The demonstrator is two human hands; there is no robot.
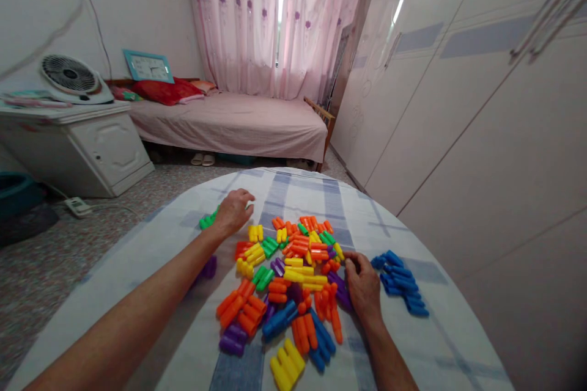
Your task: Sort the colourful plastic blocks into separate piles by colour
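Observation:
A heap of plastic peg-like building pieces (pixel 300 275) in orange, yellow, green, purple and blue lies on the table between my hands. My left hand (pixel 233 212) is at the heap's far left, fingers slightly bent and apart, with nothing visible in them. Green pieces (pixel 208 220) lie beside it, partly behind the wrist. At the heap's right edge rests my right hand (pixel 364 286), its fingers curled in beside a yellow piece (pixel 339 250) and a purple piece (pixel 339 290). What those fingers pinch is hidden. Blue pieces (pixel 401 281) form a separate group farther right.
The round table (pixel 435 342) wears a white and blue checked cloth. Purple pieces (pixel 210 267) sit by my left forearm. Beyond are a bed (pixel 238 122), a cabinet (pixel 110 153) carrying a fan (pixel 71 76), and a tall wardrobe (pixel 458 104) at right.

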